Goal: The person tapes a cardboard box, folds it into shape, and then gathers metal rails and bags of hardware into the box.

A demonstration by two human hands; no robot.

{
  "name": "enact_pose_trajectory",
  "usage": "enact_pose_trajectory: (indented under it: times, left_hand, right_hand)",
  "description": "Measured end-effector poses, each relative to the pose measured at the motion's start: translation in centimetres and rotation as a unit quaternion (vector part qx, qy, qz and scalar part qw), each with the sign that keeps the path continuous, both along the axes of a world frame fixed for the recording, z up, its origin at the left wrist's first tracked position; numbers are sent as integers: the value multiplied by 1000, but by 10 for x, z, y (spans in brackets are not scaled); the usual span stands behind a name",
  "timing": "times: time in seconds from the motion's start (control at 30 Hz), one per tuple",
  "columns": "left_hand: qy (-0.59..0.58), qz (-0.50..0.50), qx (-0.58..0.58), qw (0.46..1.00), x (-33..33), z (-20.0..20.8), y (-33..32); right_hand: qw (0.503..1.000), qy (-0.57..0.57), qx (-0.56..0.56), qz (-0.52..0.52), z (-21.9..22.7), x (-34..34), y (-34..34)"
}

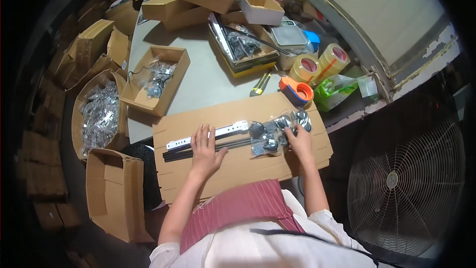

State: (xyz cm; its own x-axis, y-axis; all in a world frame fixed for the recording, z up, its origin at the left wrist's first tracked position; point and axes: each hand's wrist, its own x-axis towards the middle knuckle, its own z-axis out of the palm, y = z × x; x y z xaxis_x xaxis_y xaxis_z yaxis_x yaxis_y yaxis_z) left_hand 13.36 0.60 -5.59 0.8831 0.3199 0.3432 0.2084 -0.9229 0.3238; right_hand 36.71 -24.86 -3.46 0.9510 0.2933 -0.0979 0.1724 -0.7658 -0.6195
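My left hand (204, 155) lies flat over a white slotted metal rail (230, 129) and several thin black bars (177, 156), its fingers stretched out. These lie side by side on a stack of flat cardboard (238, 174). At the right end of the bars are clear plastic bags of black round parts (267, 141). My right hand (300, 145) has its fingers bent on the rightmost clear bag of black round parts (302, 120), pinching it. Part of that bag is hidden by the fingers.
Beyond the cardboard are a cutter knife (260, 84), an orange tape dispenser (296, 92), tape rolls (332, 59) and a scale (288, 35). An open box (177, 77) holds bagged parts; another box (124, 114) at left is full of bags. A fan (396, 178) stands at right.
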Motion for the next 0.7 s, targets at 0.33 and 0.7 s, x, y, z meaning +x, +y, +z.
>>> enact_pose_trajectory:
  times: [0.33,0.7]
  left_hand:
    - [-17,3,-9,1000,2,3,-1]
    - [-20,-1,-26,999,2,3,0]
  right_hand:
    - [983,102,143,-48,-24,16,-40]
    - [966,-185,19,180,15,16,-15]
